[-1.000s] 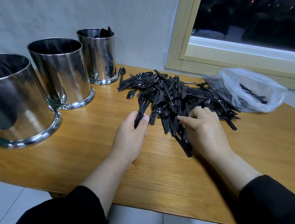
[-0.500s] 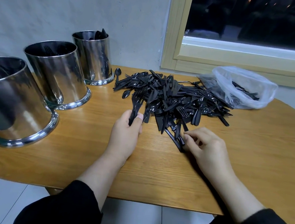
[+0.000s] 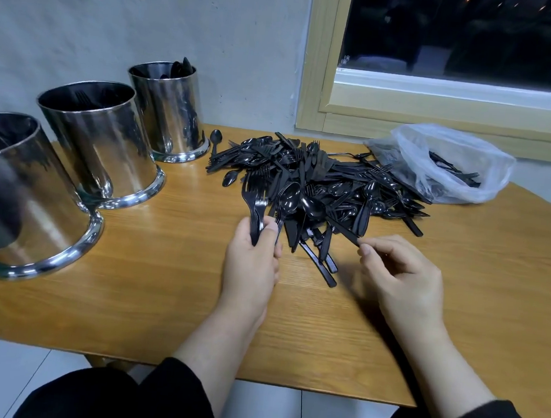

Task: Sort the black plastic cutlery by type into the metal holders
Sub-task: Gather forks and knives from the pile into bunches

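Note:
A heap of black plastic cutlery point(image 3: 323, 179) lies in the middle of the wooden table point(image 3: 161, 282). My left hand point(image 3: 252, 263) grips a small bunch of forks point(image 3: 254, 203) and a spoon point(image 3: 286, 199) by their handles, heads pointing up. At the heap's near edge my right hand point(image 3: 401, 280) pinches the handle end of a black piece point(image 3: 342, 229) whose far end runs under the heap. Three shiny metal holders stand in a row at the left: the near one point(image 3: 18, 199), the middle one point(image 3: 103, 140) with forks inside, the far one point(image 3: 169, 109) with spoons.
A clear plastic bag point(image 3: 445, 160) with more black cutlery lies at the back right under a wooden window frame point(image 3: 317, 62). A lone spoon point(image 3: 215, 140) lies beside the far holder. The table's front edge curves close to my body.
My right hand came out of the heap toward me and now pinches the end of one piece. My left hand has risen a little with its bunch.

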Tool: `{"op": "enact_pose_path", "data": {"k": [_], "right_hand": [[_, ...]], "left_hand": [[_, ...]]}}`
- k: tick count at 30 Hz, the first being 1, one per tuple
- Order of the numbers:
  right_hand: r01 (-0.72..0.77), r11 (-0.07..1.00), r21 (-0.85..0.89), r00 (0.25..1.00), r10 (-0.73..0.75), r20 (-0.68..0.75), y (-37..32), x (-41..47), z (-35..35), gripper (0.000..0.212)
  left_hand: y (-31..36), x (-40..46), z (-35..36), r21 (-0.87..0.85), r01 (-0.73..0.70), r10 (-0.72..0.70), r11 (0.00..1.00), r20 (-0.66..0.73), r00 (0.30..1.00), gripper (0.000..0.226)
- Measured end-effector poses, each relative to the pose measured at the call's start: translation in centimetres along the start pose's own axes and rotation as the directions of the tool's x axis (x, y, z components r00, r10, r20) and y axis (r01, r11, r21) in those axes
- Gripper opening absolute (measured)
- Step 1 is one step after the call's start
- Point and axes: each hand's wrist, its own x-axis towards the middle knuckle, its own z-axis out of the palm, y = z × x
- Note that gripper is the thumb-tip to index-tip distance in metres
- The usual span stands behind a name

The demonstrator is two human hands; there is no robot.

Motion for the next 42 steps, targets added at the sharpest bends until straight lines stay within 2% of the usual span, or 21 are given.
{"op": "enact_pose_path", "data": {"k": [4,7,13,16,21,25,28,33,36,38,42], "right_hand": [[0.034,0.996,0.078,0.999,-0.035,0.011,-0.7,-0.2,0.2,0.016],[-0.036,0.988,0.149,0.999,0.032,0.03,-1.9,-0.5,0.7,0.017],[-0.082,0.989,0.122,0.99,0.067,0.128,-2.5,-1.9,2.6,0.015],[-0.119,0.988,0.095,0.975,0.098,0.201,-2.2,-1.9,2.9,0.019],[-0.051,0.997,0.051,0.962,0.035,0.271,-2.4,-2.0,3.3,0.016],[-0.142,0.99,0.009,0.946,0.133,0.296,-2.2,-1.8,3.3,0.025],[-0.176,0.984,0.023,0.932,0.159,0.325,-2.3,-1.9,3.4,0.025],[-0.193,0.98,0.054,0.926,0.164,0.339,-2.6,-1.9,3.4,0.027],[-0.218,0.973,0.083,0.936,0.184,0.3,-3.0,-2.0,3.1,0.024],[-0.186,0.982,0.034,0.946,0.17,0.276,-3.1,-1.3,2.4,0.02],[-0.07,0.959,-0.275,0.953,0.145,0.265,-1.1,4.3,0.8,0.01]], "left_hand": [[0.1,-0.1,0.0,-0.003,0.001,-0.001,1.0,-0.001,1.0,0.012],[0.2,-0.1,0.0,-0.032,0.018,-0.019,0.999,-0.016,1.0,0.014],[0.4,0.0,0.4,-0.103,0.011,-0.018,0.995,-0.068,0.997,0.026],[0.4,-0.1,0.4,-0.128,0.018,-0.023,0.992,-0.043,0.999,0.021],[0.1,0.0,0.3,-0.119,0.017,-0.018,0.993,-0.01,1.0,0.02],[0.2,-0.5,1.0,-0.136,0.045,-0.037,0.99,0.059,0.998,0.014],[0.2,-0.7,1.6,-0.119,0.045,-0.032,0.992,0.112,0.993,0.013],[0.4,-0.8,2.5,-0.098,0.064,-0.048,0.993,0.163,0.986,0.011],[0.3,0.1,2.0,-0.086,0.041,-0.028,0.995,0.155,0.988,0.012],[0.4,1.0,1.2,-0.05,0.018,-0.011,0.999,0.143,0.99,0.015],[1.4,3.4,-0.3,0.039,0.009,-0.015,0.999,0.159,0.987,0.023]]}}
